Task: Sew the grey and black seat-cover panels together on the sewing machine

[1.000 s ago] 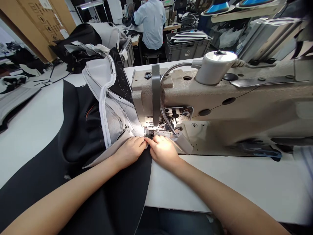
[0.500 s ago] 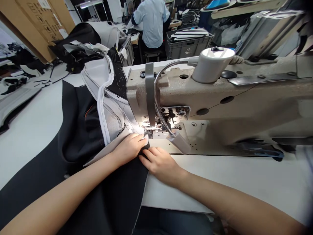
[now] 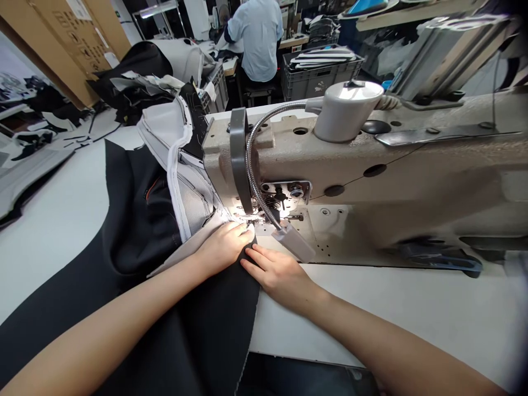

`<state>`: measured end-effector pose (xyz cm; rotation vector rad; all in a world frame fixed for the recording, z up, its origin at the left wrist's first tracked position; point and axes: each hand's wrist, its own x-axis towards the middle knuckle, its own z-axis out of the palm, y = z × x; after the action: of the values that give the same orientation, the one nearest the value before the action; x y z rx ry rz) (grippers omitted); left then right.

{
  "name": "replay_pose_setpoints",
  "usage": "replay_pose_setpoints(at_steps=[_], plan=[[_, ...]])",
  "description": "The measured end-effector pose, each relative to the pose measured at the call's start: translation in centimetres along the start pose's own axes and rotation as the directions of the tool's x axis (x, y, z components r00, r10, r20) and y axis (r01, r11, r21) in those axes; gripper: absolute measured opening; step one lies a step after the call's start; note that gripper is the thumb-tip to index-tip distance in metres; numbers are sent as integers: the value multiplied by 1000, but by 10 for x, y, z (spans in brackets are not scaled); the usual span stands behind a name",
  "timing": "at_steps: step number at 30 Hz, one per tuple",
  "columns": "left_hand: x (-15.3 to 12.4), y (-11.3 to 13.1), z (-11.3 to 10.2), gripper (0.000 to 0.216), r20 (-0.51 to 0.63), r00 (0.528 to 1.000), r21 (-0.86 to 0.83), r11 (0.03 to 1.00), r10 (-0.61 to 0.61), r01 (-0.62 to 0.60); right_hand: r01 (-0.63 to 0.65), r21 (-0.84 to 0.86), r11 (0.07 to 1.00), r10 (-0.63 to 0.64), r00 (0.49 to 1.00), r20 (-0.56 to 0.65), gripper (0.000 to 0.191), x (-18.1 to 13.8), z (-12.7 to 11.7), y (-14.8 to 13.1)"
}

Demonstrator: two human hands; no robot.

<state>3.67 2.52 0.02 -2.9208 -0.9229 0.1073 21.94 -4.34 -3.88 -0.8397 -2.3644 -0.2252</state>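
Head view looks down on an industrial sewing machine (image 3: 371,181) standing on a white desk (image 3: 412,313), with both bare hands just in front of the needle area. The left hand (image 3: 225,245) lies curled, fingers together, pressing the grey panel (image 3: 193,201) flat where its edge meets the black fabric (image 3: 165,308); it does not pinch anything that shows. At about four o'clock from it, touching fingertip to knuckle, the right hand (image 3: 280,272) rests flat with fingers stretched and close together, holding down the black fabric's edge. The gooseneck lamp (image 3: 292,242) lights the presser foot (image 3: 247,219), which sits at twelve o'clock from the left hand, just beside the fingertips.

By the look of it, the step in hand is aligning the two layers at the foot for a seam. The next move seems to call for both edges kept flush and fed straight toward twelve o'clock, with fingertips staying clear of the needle. Well apart, at twelve o'clock in the room, a person in a pale shirt (image 3: 256,38) sits facing away beside a grey crate (image 3: 317,77).
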Motion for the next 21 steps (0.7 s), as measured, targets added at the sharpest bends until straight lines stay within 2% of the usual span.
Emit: replay_pose_setpoints(at_steps=[5, 8, 12, 21], plan=[[2, -1, 0, 17, -60, 997, 59, 997, 46, -42, -1, 7, 1000, 1, 1000, 20, 30, 2, -3, 3], [3, -1, -1, 18, -54, 997, 57, 997, 52, -49, -8, 21, 1000, 8, 1000, 2, 30, 3, -2, 4], [4, -1, -1, 18, -41, 999, 23, 999, 31, -30, -16, 16, 1000, 17, 1000, -7, 31, 3, 0, 4], [6, -2, 5, 20, -102, 994, 14, 999, -34, 36, 3, -2, 1000, -3, 1000, -17, 36, 4, 2, 6]])
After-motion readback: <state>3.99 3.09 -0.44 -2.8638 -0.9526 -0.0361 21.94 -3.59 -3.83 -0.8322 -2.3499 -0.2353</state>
